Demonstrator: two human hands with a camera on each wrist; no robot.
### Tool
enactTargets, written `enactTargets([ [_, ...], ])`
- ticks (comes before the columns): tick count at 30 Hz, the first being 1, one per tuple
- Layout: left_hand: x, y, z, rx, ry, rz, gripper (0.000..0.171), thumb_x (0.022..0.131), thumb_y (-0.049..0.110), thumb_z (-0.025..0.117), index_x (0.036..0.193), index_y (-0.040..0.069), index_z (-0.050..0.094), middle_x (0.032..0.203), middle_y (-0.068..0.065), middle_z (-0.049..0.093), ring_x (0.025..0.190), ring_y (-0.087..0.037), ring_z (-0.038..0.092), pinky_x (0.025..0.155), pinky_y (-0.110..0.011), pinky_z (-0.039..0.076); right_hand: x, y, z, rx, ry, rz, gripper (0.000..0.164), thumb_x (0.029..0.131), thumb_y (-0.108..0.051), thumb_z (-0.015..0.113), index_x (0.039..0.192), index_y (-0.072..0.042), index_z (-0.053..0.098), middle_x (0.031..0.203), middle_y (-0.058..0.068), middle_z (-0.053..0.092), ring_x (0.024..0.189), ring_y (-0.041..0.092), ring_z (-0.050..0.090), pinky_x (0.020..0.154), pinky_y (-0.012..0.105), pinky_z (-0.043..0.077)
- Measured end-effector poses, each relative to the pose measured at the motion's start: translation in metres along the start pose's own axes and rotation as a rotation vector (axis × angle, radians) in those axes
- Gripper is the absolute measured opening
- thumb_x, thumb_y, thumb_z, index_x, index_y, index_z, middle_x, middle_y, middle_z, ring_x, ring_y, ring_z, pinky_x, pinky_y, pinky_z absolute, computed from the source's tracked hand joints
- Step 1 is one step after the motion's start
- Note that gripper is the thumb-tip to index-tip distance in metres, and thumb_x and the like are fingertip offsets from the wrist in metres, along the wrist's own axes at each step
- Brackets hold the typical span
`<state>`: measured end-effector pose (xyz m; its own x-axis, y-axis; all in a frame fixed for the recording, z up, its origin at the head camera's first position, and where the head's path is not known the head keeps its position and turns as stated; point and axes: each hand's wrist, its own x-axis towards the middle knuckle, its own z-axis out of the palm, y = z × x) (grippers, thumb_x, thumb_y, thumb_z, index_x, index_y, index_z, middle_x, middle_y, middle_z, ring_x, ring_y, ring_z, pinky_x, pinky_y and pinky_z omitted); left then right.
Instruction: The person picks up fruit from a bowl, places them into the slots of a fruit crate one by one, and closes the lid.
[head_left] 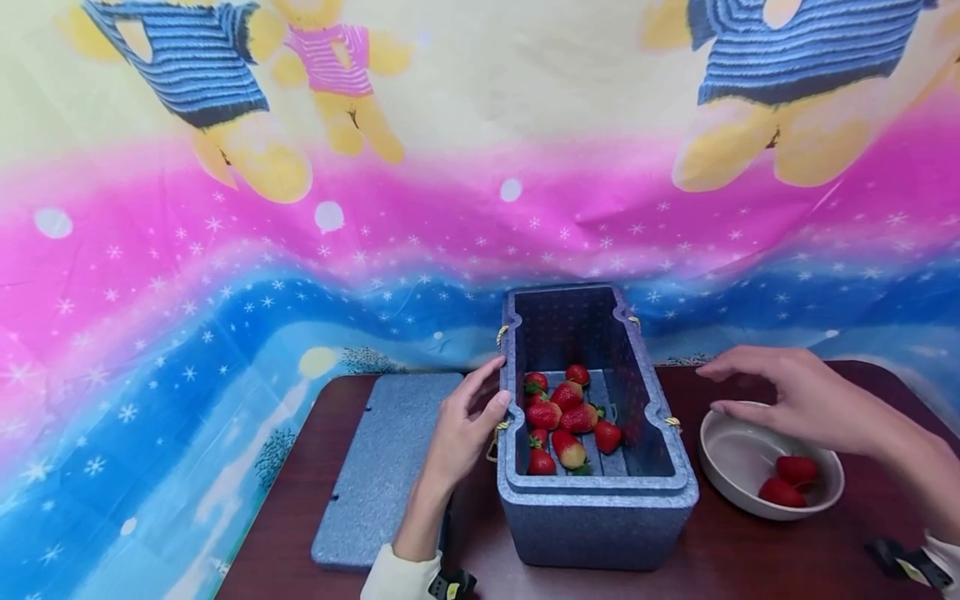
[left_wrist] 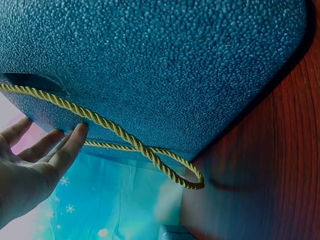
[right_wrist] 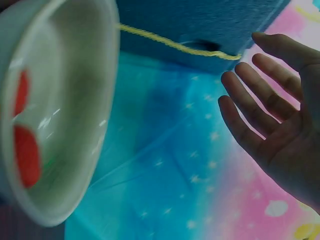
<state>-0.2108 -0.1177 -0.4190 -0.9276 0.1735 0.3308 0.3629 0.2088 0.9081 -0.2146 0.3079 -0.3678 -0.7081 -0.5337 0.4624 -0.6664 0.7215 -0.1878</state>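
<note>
A deep grey foam box stands in the middle of the table, with several strawberries on its floor. My left hand touches the box's left wall with extended fingers; in the left wrist view its fingertips meet the wall beside a twisted gold cord. Over the far rim of a round pale bowl hovers my right hand, fingers spread and nothing held. Two strawberries lie in that bowl. The right wrist view shows the right hand's palm and fingers apart from both bowl and box.
A flat grey foam lid lies on the dark red table left of the box. Behind the table hangs a colourful cloth printed with bears and snowflakes. Gold cord loops run along the box's sides.
</note>
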Motion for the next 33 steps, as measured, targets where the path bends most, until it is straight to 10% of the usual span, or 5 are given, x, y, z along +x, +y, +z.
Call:
enactTargets([
  [11,0.000,0.000,0.002,-0.002,0.000,0.003,0.051,0.106,0.028,0.067,0.156,0.024,0.058,0.155,-0.008,0.062,0.139,-0.029,0.064,0.114,-0.052,0.054,-0.049,0.033,0.014,0.004,-0.148,0.088,0.053,0.070,-0.017,0.101,0.115,-0.028,0.077,0.102,-0.020,0.074,0.090,-0.012,0.063,0.069,0.021,0.057],
  [22,0.000,0.000,0.001,0.004,0.004,0.018,0.051,0.106,0.028,0.066,0.156,0.023,0.058,0.154,-0.009,0.062,0.138,-0.029,0.065,0.113,-0.054,0.053,-0.087,0.060,0.030,0.312,-0.383,0.119,0.047,0.077,-0.013,0.096,0.119,-0.008,0.076,0.106,-0.004,0.078,0.095,-0.012,0.067,0.066,0.020,0.061],
  [33,0.000,-0.001,0.001,0.014,-0.003,0.006,0.051,0.106,0.029,0.066,0.156,0.025,0.058,0.154,-0.007,0.063,0.139,-0.027,0.064,0.113,-0.047,0.054,-0.088,0.059,0.064,0.315,-0.331,0.012,0.043,0.076,-0.004,0.093,0.113,-0.020,0.078,0.105,-0.008,0.076,0.092,-0.011,0.057,0.064,0.019,0.054],
])
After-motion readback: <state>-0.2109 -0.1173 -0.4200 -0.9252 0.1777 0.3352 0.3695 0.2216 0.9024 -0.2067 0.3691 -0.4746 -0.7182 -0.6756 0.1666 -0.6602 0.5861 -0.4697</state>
